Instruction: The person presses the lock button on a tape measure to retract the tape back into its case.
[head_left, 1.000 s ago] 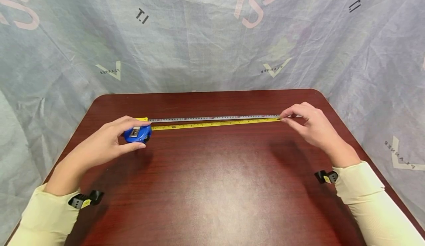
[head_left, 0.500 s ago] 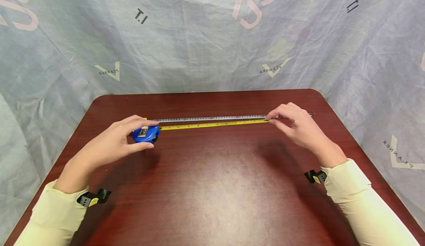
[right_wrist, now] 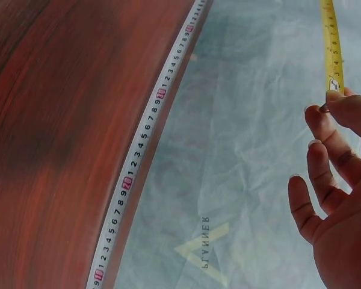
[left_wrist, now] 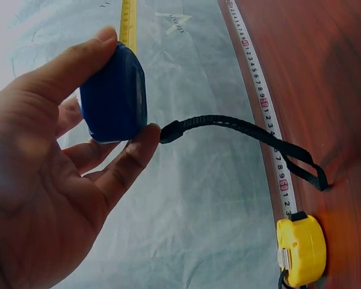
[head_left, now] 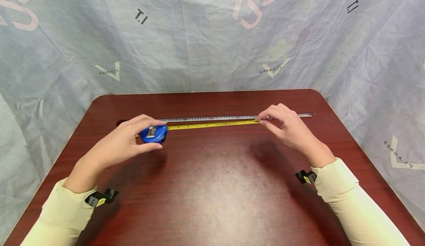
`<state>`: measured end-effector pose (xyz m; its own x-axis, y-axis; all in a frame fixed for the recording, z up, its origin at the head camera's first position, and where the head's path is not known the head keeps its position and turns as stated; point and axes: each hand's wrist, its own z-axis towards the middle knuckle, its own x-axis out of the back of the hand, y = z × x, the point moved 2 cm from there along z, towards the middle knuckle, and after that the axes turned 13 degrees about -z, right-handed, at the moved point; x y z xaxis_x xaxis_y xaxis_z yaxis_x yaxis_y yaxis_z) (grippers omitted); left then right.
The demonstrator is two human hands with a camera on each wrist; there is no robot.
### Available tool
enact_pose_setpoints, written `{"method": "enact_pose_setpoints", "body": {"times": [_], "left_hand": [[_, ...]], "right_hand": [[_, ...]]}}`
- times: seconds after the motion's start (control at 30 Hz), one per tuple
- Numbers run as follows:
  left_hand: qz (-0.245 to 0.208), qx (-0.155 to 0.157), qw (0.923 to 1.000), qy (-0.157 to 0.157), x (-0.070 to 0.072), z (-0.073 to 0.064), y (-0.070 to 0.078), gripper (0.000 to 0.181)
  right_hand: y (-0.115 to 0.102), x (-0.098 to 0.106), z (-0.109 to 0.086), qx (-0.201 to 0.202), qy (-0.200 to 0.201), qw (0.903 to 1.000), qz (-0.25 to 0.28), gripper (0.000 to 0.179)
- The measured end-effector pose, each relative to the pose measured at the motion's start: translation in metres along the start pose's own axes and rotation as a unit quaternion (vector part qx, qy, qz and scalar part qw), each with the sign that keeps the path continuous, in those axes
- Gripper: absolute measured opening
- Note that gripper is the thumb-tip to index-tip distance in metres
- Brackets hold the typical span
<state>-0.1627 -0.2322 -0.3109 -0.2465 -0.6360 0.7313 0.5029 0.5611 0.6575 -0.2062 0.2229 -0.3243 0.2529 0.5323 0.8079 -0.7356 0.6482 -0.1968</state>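
My left hand (head_left: 123, 139) holds a blue tape measure (head_left: 154, 134) between thumb and fingers, raised over the table. Its yellow blade (head_left: 212, 124) stretches across to my right hand (head_left: 287, 126), where thumb and index finger pinch the end. Behind it, a second tape measure's white blade (head_left: 199, 119) lies along the table. That one's yellow case (left_wrist: 304, 250) shows in the left wrist view and is mostly hidden by my left hand in the head view. A black wrist strap (left_wrist: 216, 120) dangles from the blue case.
The dark red wooden table (head_left: 212, 187) has rounded far corners. Grey printed cloth (head_left: 199, 35) hangs behind it and along both sides. The white blade's metal-tipped end (head_left: 312, 113) lies near the table's far right.
Both hands have drawn toward each other, and the visible stretch of yellow blade has shortened. The white blade's right end, hidden at first, now shows beyond my right hand.
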Motion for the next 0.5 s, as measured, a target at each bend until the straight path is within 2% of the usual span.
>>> {"method": "enact_pose_setpoints", "body": {"times": [0.17,0.5], "left_hand": [[-0.006,-0.007,0.9999,0.006,-0.005,0.006,0.003,0.062],[0.006,-0.050,0.9988,-0.002,-0.011,0.015,0.007,0.059]], "right_hand": [[-0.004,-0.003,0.003,0.001,0.001,1.0000,0.007,0.027],[-0.014,-0.013,0.009,0.005,0.010,0.9998,0.019,0.026]]}}
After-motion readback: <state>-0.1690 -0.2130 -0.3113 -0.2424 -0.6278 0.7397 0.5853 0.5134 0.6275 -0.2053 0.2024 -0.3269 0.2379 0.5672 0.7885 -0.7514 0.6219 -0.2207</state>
